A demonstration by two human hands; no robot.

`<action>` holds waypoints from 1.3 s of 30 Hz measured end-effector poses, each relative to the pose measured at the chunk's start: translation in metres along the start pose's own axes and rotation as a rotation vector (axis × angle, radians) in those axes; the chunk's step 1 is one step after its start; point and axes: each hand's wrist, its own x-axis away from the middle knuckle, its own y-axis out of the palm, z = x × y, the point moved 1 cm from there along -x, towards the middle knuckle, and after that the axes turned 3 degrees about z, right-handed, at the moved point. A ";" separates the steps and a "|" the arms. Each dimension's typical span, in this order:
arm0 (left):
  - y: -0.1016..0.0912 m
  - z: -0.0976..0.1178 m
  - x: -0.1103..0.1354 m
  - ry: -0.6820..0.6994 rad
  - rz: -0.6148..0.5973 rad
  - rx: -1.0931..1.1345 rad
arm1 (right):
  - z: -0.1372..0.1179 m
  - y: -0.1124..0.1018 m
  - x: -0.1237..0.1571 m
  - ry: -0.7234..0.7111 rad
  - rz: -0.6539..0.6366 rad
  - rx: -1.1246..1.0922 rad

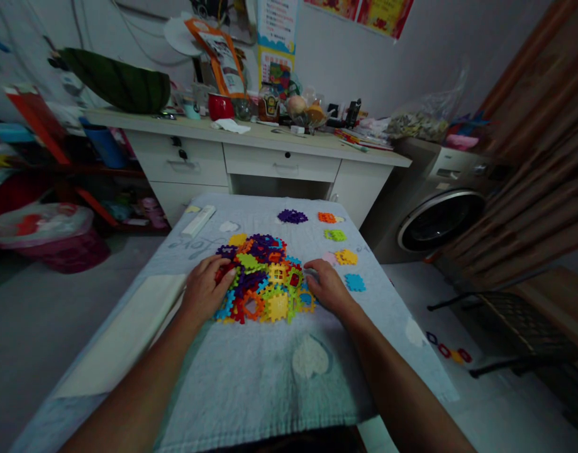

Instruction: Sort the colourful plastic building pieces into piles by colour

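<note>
A heap of colourful interlocking plastic pieces (263, 283) with toothed edges lies on the cloth-covered table, mixing yellow, orange, purple, red, green and blue. At its left side rests my left hand (204, 286), thumb and fingers apart; a red piece (223, 272) shows between them, touching the fingers. My right hand (329, 284) is at the heap's right edge with its fingers curved and spread, near a yellow piece with a blue one (307, 301). Apart from the heap, a purple group (292, 216), orange (326, 218), green (334, 234), yellow (346, 257) and blue pieces (355, 282) lie towards the right.
A white strip-shaped object (199, 221) lies at the table's far left. Behind stands a white desk (279, 165) with a cut watermelon (119, 82), a red mug (221, 107) and jars. A washing machine (433, 201) and a stool (515, 327) are to the right.
</note>
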 end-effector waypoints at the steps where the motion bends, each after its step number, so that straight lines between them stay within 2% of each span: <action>1: 0.000 0.000 0.000 -0.006 0.001 0.000 | -0.002 0.005 0.002 -0.007 0.004 -0.016; 5: -0.001 0.001 0.001 -0.006 -0.014 0.010 | -0.003 0.014 0.009 -0.045 -0.031 -0.071; 13: 0.000 0.002 0.002 0.007 -0.037 0.011 | -0.002 0.019 0.005 0.015 0.043 -0.139; 18: 0.001 0.001 0.002 0.018 -0.029 0.014 | -0.002 0.016 0.005 0.015 0.036 -0.313; 22: 0.002 0.000 0.002 0.021 -0.025 0.018 | 0.003 0.015 0.005 0.098 -0.019 -0.485; 26: 0.001 0.001 0.002 0.013 -0.033 0.010 | 0.008 0.021 0.004 0.110 -0.014 -0.551; 29: 0.001 0.001 0.003 0.015 -0.037 0.005 | 0.010 0.024 0.004 0.108 -0.039 -0.539; 35: 0.002 0.001 0.002 0.027 -0.042 -0.002 | 0.008 0.021 0.003 0.060 -0.070 -0.377; 39: 0.002 0.002 0.002 0.036 -0.032 -0.003 | 0.005 0.020 0.002 0.097 -0.047 -0.410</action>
